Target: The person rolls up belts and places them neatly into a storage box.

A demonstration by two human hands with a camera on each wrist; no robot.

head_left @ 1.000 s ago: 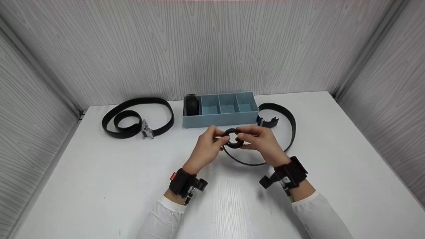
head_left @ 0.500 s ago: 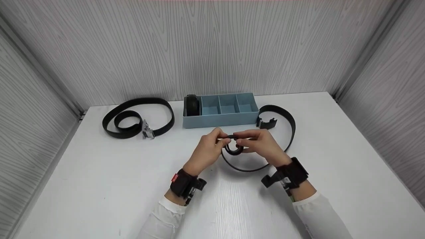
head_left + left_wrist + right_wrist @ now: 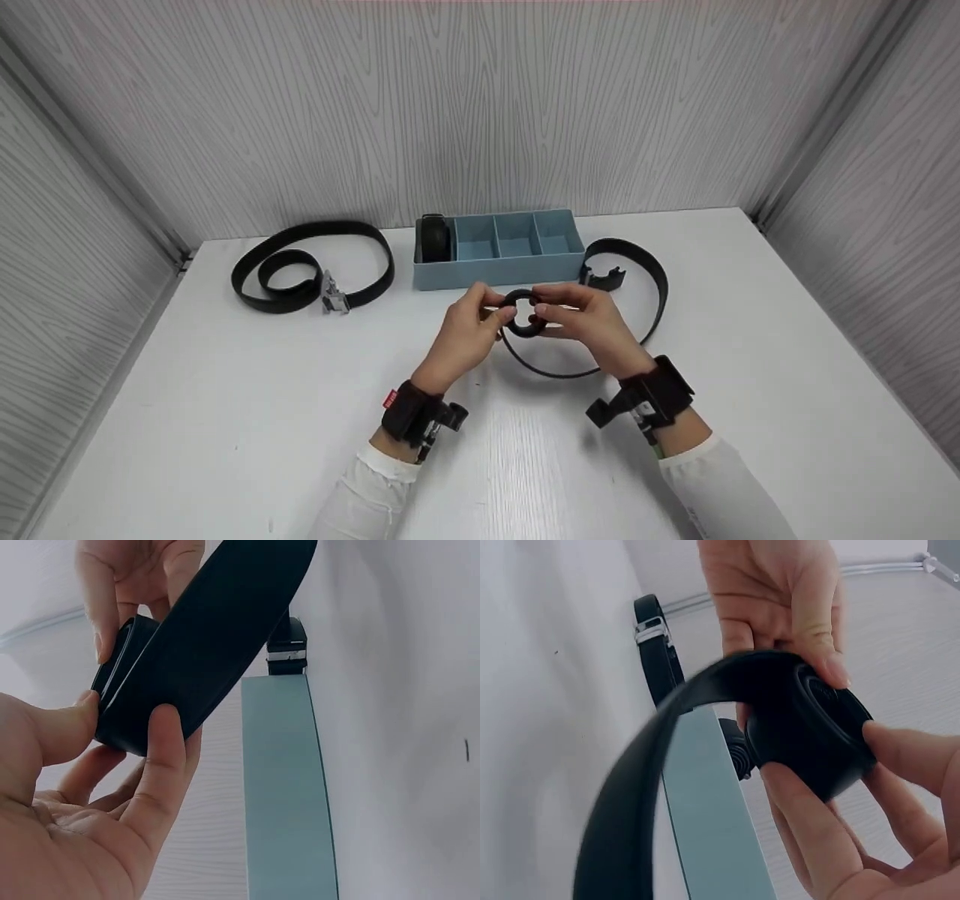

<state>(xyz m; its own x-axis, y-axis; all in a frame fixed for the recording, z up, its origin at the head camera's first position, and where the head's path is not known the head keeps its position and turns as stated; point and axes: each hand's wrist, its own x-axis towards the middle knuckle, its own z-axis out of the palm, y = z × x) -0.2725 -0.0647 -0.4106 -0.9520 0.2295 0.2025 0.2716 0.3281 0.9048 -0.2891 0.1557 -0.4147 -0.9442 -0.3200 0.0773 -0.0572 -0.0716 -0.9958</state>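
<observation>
Item: black belt point(image 3: 525, 315), part-rolled. Advice on the winding in hand: turns were best kept tight and edges flush, thumbs pinning the coil. Left hand point(image 3: 466, 336) and right hand point(image 3: 592, 324) both pinched the coil between them, above the table point(image 3: 225, 405), just before the blue tray point(image 3: 499, 259); loose tail trailed rightward.
</observation>
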